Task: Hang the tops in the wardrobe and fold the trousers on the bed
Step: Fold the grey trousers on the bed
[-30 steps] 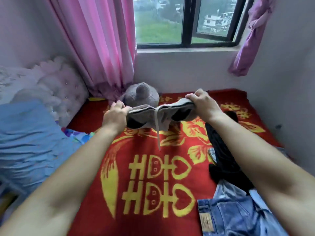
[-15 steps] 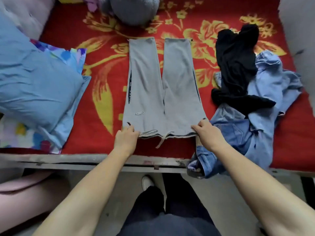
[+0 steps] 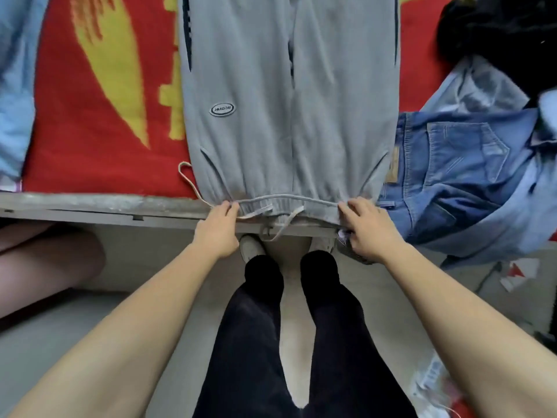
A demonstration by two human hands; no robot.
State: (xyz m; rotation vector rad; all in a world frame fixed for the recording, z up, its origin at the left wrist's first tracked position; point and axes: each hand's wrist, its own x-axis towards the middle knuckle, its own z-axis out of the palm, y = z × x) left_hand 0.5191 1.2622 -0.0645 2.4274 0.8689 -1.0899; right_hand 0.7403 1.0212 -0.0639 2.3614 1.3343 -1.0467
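Note:
Grey sweatpants (image 3: 289, 110) lie flat on the red bedspread (image 3: 90, 116), legs pointing away, waistband over the bed's near edge. My left hand (image 3: 218, 229) pinches the waistband's left corner. My right hand (image 3: 366, 226) grips its right corner. A pale drawstring (image 3: 272, 227) dangles from the waistband between my hands. Blue jeans (image 3: 452, 176) lie crumpled just right of the sweatpants, with a black garment (image 3: 497, 34) above them.
A light blue pillow (image 3: 15, 86) sits at the left edge. The grey bed frame rail (image 3: 90, 203) runs across below the spread. My legs in dark trousers (image 3: 289, 342) stand against the bed. A pink object (image 3: 45, 257) lies on the floor left.
The sweatpants went from held up bunched in the air to spread flat on the bed. My hands then drew the waistband back to the bed's edge, and my view tilted down.

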